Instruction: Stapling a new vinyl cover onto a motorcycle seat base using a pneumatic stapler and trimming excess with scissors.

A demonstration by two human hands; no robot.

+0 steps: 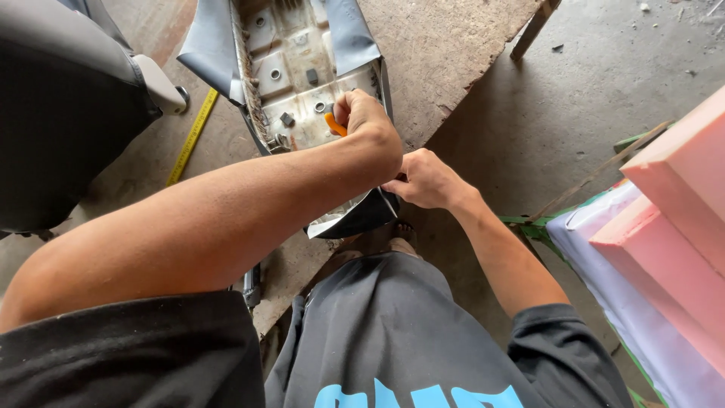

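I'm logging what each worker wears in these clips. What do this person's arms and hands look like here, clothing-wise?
Both arms are bare from the short sleeves down. The left hand and right hand wear no gloves, and no rings, watch or wristband show. The black T-shirt has short sleeves ending above the elbows and light blue print on the front, cut off by the picture's lower edge.
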